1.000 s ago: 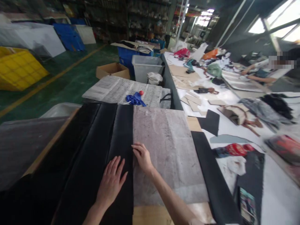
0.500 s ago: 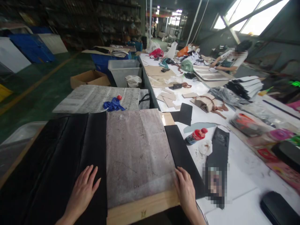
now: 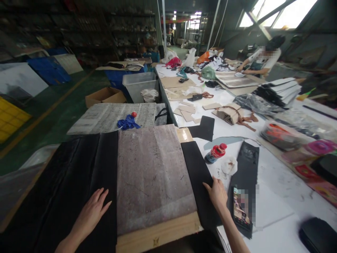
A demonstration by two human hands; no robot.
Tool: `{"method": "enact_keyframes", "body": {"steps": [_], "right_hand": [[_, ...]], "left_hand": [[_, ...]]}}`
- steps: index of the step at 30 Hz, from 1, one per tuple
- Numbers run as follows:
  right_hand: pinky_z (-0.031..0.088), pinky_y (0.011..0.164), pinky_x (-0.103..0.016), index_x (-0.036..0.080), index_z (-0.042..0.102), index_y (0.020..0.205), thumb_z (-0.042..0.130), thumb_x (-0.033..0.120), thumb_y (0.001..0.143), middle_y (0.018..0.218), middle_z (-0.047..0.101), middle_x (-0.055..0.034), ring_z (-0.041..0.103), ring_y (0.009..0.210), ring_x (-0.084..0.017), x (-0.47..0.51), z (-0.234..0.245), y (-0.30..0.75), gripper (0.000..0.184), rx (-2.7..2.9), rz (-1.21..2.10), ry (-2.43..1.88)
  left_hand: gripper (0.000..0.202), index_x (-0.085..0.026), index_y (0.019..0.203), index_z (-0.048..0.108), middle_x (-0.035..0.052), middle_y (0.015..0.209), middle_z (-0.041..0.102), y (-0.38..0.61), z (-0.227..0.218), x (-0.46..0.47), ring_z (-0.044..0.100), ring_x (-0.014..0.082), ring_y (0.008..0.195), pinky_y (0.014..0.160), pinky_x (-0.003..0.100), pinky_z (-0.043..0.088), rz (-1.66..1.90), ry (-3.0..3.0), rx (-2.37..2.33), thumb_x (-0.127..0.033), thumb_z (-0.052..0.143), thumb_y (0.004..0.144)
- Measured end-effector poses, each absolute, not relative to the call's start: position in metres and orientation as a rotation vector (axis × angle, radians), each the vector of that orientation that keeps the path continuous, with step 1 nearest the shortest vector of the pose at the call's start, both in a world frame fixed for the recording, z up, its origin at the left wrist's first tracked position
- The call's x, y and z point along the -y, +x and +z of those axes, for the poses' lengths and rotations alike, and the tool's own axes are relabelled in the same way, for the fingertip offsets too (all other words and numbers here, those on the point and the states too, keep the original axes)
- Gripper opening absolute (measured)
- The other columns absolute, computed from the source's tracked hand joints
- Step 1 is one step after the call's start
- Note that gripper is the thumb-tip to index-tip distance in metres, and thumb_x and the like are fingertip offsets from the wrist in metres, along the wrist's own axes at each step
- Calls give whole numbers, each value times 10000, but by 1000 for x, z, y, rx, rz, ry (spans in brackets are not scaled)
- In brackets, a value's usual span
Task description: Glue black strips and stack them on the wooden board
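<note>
My left hand lies palm down, fingers stretched, on the wide black sheets at the left. My right hand is at the right edge of a narrow black panel. Its thumb rests over the panel and its curled fingers are at the edge, their tips partly hidden. Between my hands lies a grey-brown stained sheet, on a wooden board whose front edge shows.
Right of the panel, a red-capped bottle, crumpled tissue and a phone on a black strip stand on the white table. Blue cloth lies on a board behind. Another person works at the far right.
My right hand has moved right, from the narrow black panel's left edge across to its right edge. My left hand stays on the black sheets. The view has shifted slightly.
</note>
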State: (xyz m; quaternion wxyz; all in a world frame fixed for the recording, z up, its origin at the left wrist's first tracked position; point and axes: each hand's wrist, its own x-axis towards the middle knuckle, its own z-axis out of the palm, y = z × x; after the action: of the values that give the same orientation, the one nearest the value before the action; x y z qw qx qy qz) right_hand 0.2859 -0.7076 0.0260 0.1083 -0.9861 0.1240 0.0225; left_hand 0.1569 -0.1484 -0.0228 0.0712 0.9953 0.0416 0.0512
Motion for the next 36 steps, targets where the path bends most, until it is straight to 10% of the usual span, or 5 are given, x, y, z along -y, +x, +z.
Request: {"method": "enact_keyframes", "body": {"steps": [12, 18, 36], "right_hand": [[502, 810, -441, 110, 556, 1174, 590, 383, 876, 1089, 664, -230, 645, 1073, -387, 697, 40, 288, 406, -421, -16, -2893], [497, 613, -356, 172, 571, 1177, 587, 387, 868, 854, 735, -109, 724, 766, -297, 699, 39, 300, 376, -409, 109, -2811], [507, 633, -313, 227, 591, 1274, 421, 275, 950, 974, 770, -65, 744, 789, -248, 654, 98, 289, 369, 85, -99, -2694]], "left_hand": [[571, -122, 1176, 646, 181, 1292, 628, 160, -14, 154, 590, 352, 1255, 1054, 488, 502, 138, 2994, -143, -536, 367, 899], [513, -144, 1163, 639, 167, 1310, 620, 162, -6, 158, 581, 346, 1268, 1058, 485, 499, 97, 2964, -178, -498, 400, 878], [473, -115, 1200, 625, 180, 1304, 617, 169, 26, 182, 597, 321, 1237, 1051, 467, 489, -81, 2969, -323, -398, 420, 881]]}}
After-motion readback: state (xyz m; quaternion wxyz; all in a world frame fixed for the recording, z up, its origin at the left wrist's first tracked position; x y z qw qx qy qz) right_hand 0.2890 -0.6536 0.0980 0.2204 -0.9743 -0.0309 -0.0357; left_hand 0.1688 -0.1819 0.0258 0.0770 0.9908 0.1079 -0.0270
